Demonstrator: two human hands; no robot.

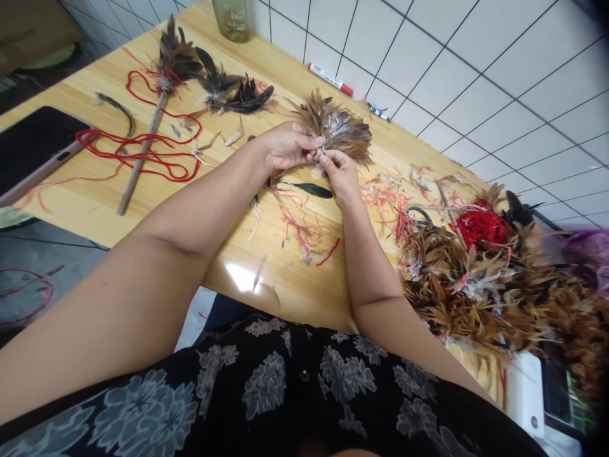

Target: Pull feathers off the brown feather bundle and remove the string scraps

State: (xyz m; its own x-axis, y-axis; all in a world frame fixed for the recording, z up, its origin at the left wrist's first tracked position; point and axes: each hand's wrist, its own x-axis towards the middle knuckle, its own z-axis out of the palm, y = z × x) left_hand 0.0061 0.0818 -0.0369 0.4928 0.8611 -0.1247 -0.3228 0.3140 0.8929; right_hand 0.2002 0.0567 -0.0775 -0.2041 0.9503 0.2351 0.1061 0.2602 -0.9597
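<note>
My left hand point(285, 145) and my right hand point(339, 172) meet over the middle of the wooden table point(95, 95). Both are closed on the quill end of a fan-shaped bunch of brown feathers point(335, 125), which spreads away from me. The fingertips of the two hands pinch together at the base of the bunch. A single black feather point(309, 189) lies on the table just below my hands, among loose red thread scraps point(304, 231).
A big pile of brown feathers point(480, 285) with a red thread bundle point(480, 223) lies at the right. At the left are a stick with dark feathers point(159, 89), red cord point(137, 149), black feathers point(238, 92) and a dark tablet point(33, 149). A red marker point(330, 79) rests near the tiled wall.
</note>
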